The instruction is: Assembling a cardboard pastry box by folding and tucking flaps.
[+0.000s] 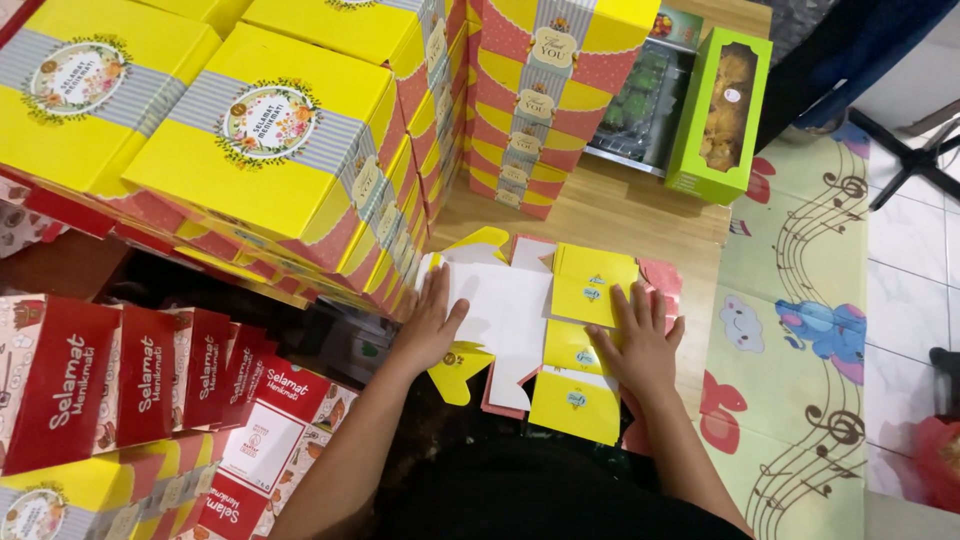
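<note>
An unfolded cardboard box blank (pixel 510 310), white inside with yellow and pink flaps, lies flat on the wooden floor in front of me. My left hand (pixel 432 322) presses flat on its left side, fingers spread. My right hand (pixel 643 340) rests palm down on its right side, just below a folded yellow flap (pixel 592 284). Neither hand grips anything.
Stacks of folded yellow and pink boxes (pixel 290 150) rise at the left and back (pixel 545 100). Red boxes (pixel 150 380) stand at the lower left. A green windowed box (pixel 722 115) and a dark tray (pixel 645 105) sit at the back. A patterned play mat (pixel 800 330) lies to the right.
</note>
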